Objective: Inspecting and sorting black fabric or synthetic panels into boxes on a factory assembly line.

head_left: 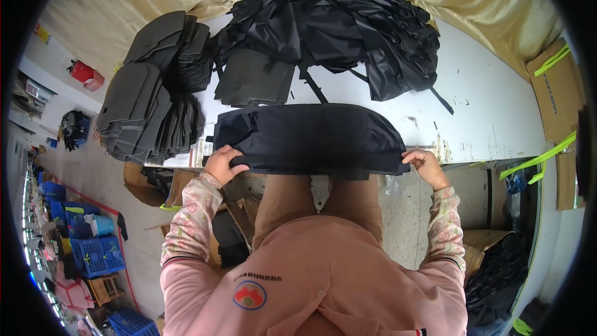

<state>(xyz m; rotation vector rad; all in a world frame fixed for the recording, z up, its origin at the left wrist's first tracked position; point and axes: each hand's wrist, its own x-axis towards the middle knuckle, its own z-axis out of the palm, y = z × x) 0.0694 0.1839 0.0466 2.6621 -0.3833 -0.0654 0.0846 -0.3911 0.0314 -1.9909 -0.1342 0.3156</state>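
Observation:
A black fabric piece (pixel 305 137) with a curved far edge lies across the table's front edge, its near side hanging slightly over my lap. My left hand (pixel 225 165) pinches its near left corner, thumb on top. At the near right corner, my right hand (pixel 425 165) grips the fabric between thumb and fingers. Just beyond the piece sits a small stack of dark grey panels (pixel 256 78). Behind that rises a big heap of black fabric pieces (pixel 329 25).
Stacks of dark grey curved panels (pixel 134 106) stand at the table's left edge. The white table (pixel 485 106) stretches right. Cardboard boxes (pixel 553 93) lean at the far right. Below the table are an open carton (pixel 140 183) and black material (pixel 497 280). Blue crates (pixel 99 255) stand left on the floor.

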